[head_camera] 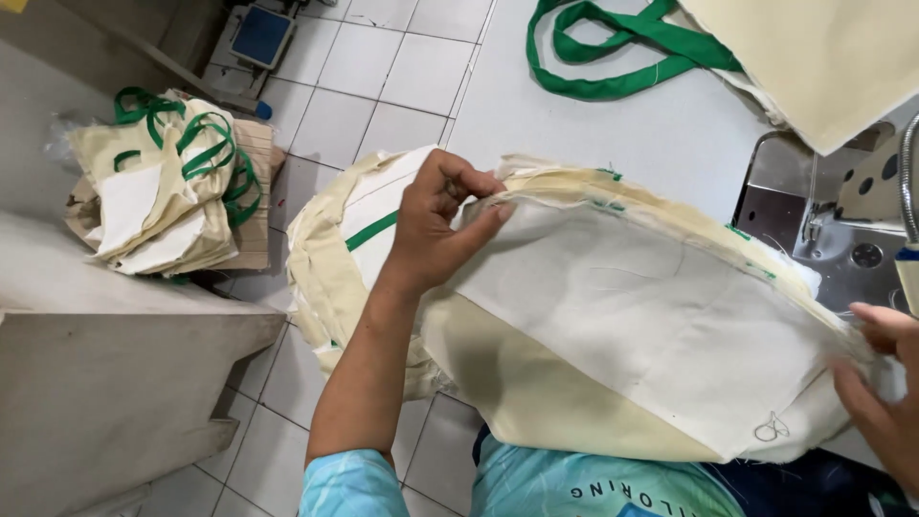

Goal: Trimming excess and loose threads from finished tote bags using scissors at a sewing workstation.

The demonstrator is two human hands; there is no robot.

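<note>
Two bare hands hold a cream cloth bag piece (613,325) stretched across the person's lap at the near edge of the sewing table (574,124), seen from the head camera. The left hand (436,225) is pressed together at the fingertips, thumb and fingers pinching the frayed upper seam of the cloth at its left end. The right hand (885,383) sits at the right edge of the view, partly cut off; its fingers lie curled on the cloth's right end, though whether they pinch it I cannot tell. A white lining panel faces up on the cloth, with small green stitch marks along the far seam.

On the table's far side lies a green strap (622,57) in loops, attached to another cream bag (823,57) at the far right corner. The metal bed of a sewing machine (823,230) sits at the table's right edge, just beyond the held cloth. On the tiled floor to the left, a stack of finished bags with green handles (168,187) rests on a low stand, and more cream cloth (330,258) hangs beside the left forearm.
</note>
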